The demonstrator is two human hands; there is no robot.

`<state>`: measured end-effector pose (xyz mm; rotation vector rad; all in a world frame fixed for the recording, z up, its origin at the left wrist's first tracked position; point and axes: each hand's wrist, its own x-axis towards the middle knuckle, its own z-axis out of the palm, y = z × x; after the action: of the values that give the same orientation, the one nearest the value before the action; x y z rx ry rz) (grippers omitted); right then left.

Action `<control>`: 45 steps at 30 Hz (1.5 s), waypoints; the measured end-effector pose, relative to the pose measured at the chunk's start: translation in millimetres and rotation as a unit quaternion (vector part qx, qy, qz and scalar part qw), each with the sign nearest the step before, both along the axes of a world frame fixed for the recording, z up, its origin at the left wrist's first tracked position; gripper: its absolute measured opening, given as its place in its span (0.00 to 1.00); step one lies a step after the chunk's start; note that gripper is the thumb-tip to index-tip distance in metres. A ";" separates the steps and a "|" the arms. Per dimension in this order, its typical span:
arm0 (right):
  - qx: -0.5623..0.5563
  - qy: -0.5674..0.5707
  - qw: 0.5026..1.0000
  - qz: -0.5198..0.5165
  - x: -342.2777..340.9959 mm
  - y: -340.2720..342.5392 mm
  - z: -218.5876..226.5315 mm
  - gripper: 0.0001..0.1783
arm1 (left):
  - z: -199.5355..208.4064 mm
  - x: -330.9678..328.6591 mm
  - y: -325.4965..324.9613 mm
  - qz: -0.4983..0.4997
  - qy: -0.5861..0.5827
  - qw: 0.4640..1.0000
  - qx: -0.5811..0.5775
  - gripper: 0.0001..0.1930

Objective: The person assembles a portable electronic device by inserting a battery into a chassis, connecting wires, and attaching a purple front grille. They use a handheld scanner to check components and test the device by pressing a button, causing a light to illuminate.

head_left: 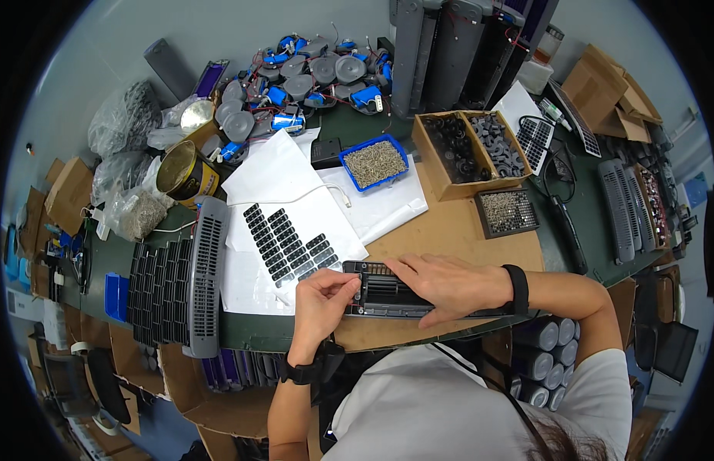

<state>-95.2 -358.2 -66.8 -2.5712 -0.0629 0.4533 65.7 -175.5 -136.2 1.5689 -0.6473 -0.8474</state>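
Note:
A long dark grey slotted housing (388,290) lies near the table's front edge, between my hands. My left hand (324,301) is closed in a pinch at its left end, thumb and forefinger pressed together; whatever is between the fingertips is too small to make out. Across the housing's middle spans my right hand (453,286), its fingers over the far edge and its thumb at the near edge, holding it. Left of my hands, a white sheet (242,296) bears rows of small black pieces (284,244).
A blue tray of screws (375,163), a cardboard box of black parts (468,180) and a dark tray of small metal pieces (508,213) stand beyond my hands. Grey slotted covers (205,276) stand left. Grey round parts with blue pieces (311,73) are heaped behind. A black corded tool (568,234) lies right.

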 end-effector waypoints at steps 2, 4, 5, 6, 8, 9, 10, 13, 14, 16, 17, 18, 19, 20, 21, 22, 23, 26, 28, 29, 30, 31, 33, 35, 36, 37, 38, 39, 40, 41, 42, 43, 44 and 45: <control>-0.004 0.000 1.000 0.002 0.0 0.3 -0.5 0.57 | -2.2 -0.6 -0.5 0.004 0.009 1.000 0.004 0.05; -0.005 0.001 1.000 0.002 -0.6 0.6 -1.0 0.56 | -5.1 -1.7 -1.1 0.006 0.006 1.000 0.005 0.05; -0.007 0.002 1.000 0.002 -0.2 0.6 -0.2 0.56 | -6.3 -2.1 -1.6 0.006 -0.002 1.000 0.003 0.05; -0.010 0.003 1.000 0.002 0.3 0.8 0.7 0.56 | -7.7 -2.5 -1.8 0.006 -0.011 1.000 0.001 0.05; -0.005 0.000 1.000 0.003 0.0 -0.6 1.9 0.55 | -10.8 -0.2 -2.0 -0.001 -0.050 0.999 0.014 0.06; 0.002 -0.004 1.000 0.004 -0.5 -2.7 1.5 0.55 | -11.6 0.7 -2.6 -0.005 -0.070 0.997 0.019 0.06; 0.008 -0.007 1.000 0.005 -1.4 -4.9 2.4 0.55 | -12.1 0.2 -2.7 -0.006 -0.064 0.998 0.016 0.06; 0.071 0.040 0.997 0.003 -17.8 -33.8 11.6 0.52 | -11.7 4.0 0.5 -0.013 -0.056 0.998 0.007 0.07; 0.040 0.049 0.998 -0.018 -27.7 -46.6 28.0 0.49 | -10.3 4.8 4.7 -0.011 -0.059 0.998 0.005 0.07; -0.012 0.040 0.997 -0.063 -50.1 -75.9 72.6 0.44 | -2.2 8.0 7.8 -0.019 -0.080 0.997 0.004 0.07; -0.016 -0.027 0.996 -0.082 -65.1 -88.1 97.0 0.42 | 10.7 12.8 13.5 -0.019 -0.101 0.995 0.009 0.07; -0.095 -0.055 0.987 -0.114 -86.5 -100.5 119.9 0.43 | 16.7 25.4 19.1 -0.032 -0.152 0.988 0.012 0.07; -0.105 -0.041 0.973 -0.199 -99.8 -105.1 144.0 0.43 | 45.4 35.4 25.7 -0.040 -0.220 0.974 0.032 0.08; -0.105 -0.077 0.960 -0.247 -115.0 -111.6 163.1 0.44 | 63.8 44.3 37.0 -0.018 -0.224 0.974 0.008 0.08; -0.142 -0.121 0.935 -0.303 -124.3 -106.6 178.5 0.43 | 101.2 47.7 45.6 -0.010 -0.310 0.950 0.034 0.08; -0.154 -0.169 0.917 -0.326 -136.5 -106.1 190.6 0.39 | 129.4 57.4 52.4 -0.025 -0.385 0.922 0.037 0.09; -0.164 -0.218 0.898 -0.345 -144.1 -107.7 197.3 0.36 | 149.3 66.5 61.2 -0.007 -0.422 0.906 0.021 0.09; -0.100 -0.254 0.898 -0.344 -103.5 -116.1 188.1 0.22 | 200.9 77.4 74.5 0.060 -0.446 0.893 -0.008 0.05; -0.064 -0.255 0.922 -0.286 -47.8 -114.4 159.4 0.14 | 218.1 81.8 56.2 0.071 -0.434 0.898 -0.021 0.07; -0.063 -0.241 0.930 -0.270 -24.1 -116.2 140.2 0.12 | 217.3 85.7 31.9 0.061 -0.431 0.899 -0.046 0.07; -0.013 -0.230 0.932 -0.281 -1.8 -118.5 112.5 0.11 | 209.2 88.7 3.4 0.026 -0.410 0.910 -0.058 0.08; -0.044 -0.246 0.939 -0.236 32.6 -113.4 92.5 0.11 | 199.8 92.0 -15.2 0.008 -0.395 0.917 -0.059 0.08; -0.091 -0.250 0.943 -0.198 81.7 -116.4 42.9 0.08 | 167.6 97.7 -64.0 -0.024 -0.400 0.916 -0.026 0.09; -0.158 -0.225 0.934 -0.229 118.0 -110.5 1.9 0.08 | 118.4 104.9 -108.5 -0.027 -0.454 0.891 0.000 0.10; -0.209 -0.292 0.916 -0.180 131.3 -112.0 -24.0 0.08 | 90.2 113.4 -122.8 -0.031 -0.473 0.880 0.022 0.09; -0.240 -0.284 0.905 -0.206 136.3 -118.2 -45.7 0.08 | 67.8 110.0 -144.6 -0.035 -0.474 0.878 0.063 0.09; -0.257 -0.286 0.897 -0.216 135.1 -119.0 -55.8 0.09 | 46.7 106.2 -160.5 -0.026 -0.503 0.861 0.066 0.09; -0.274 -0.285 0.889 -0.230 131.2 -122.1 -64.3 0.10 | 33.0 99.8 -173.2 -0.040 -0.515 0.853 0.076 0.09; -0.263 -0.288 0.890 -0.236 128.5 -127.9 -71.9 0.10 | 24.2 92.4 -183.6 -0.051 -0.558 0.823 0.090 0.09; -0.248 -0.295 0.893 -0.232 132.1 -125.8 -74.0 0.10 | 20.5 89.5 -182.8 -0.053 -0.599 0.791 0.110 0.09; -0.233 -0.301 0.896 -0.229 134.3 -126.3 -74.9 0.11 | 17.3 88.2 -181.6 -0.052 -0.604 0.788 0.109 0.09; -0.222 -0.310 0.895 -0.232 134.9 -128.8 -75.2 0.10 | 14.8 87.0 -181.0 -0.051 -0.609 0.784 0.107 0.09; -0.207 -0.315 0.896 -0.234 135.1 -125.2 -74.1 0.10 | 9.4 87.4 -178.9 -0.051 -0.611 0.782 0.109 0.08; -0.191 -0.320 0.897 -0.236 134.9 -122.5 -72.5 0.10 | 4.1 89.5 -179.6 -0.043 -0.612 0.784 0.098 0.08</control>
<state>39.7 -480.7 -139.2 -2.8680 0.4521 -0.6289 155.2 -355.2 -132.1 2.2124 -1.5805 0.2090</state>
